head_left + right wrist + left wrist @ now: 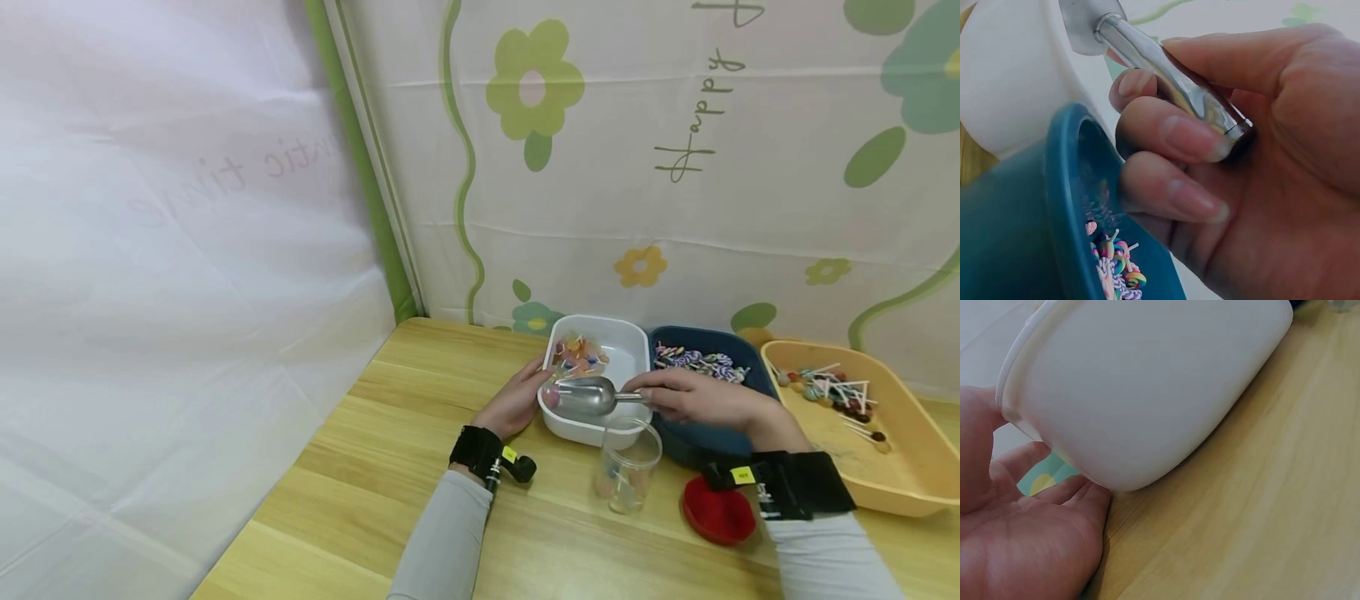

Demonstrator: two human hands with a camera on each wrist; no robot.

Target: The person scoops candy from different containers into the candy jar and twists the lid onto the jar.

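Note:
In the head view my right hand (697, 400) grips the handle of a metal scoop (588, 396), its bowl over the white bin (577, 429). A pinkish candy (551, 397) shows at the scoop's tip. The right wrist view shows curled fingers (1172, 134) around the shiny handle (1166, 69). My left hand (513, 404) holds the white bin's left side; in the left wrist view its thumb is at the rim and its fingers touch the outer wall (1147, 394). Wrapped candies (577, 358) lie in that bin. A clear plastic cup (630, 454) stands just in front, a few candies near its bottom.
Right of the white bin stands a dark blue bin (693, 446) with striped candies (701, 362). Farther right is a yellow bin (907, 433) holding several lollipops (832, 387). A red round lid (717, 510) lies near the right wrist. A printed curtain (585, 208) hangs behind the table.

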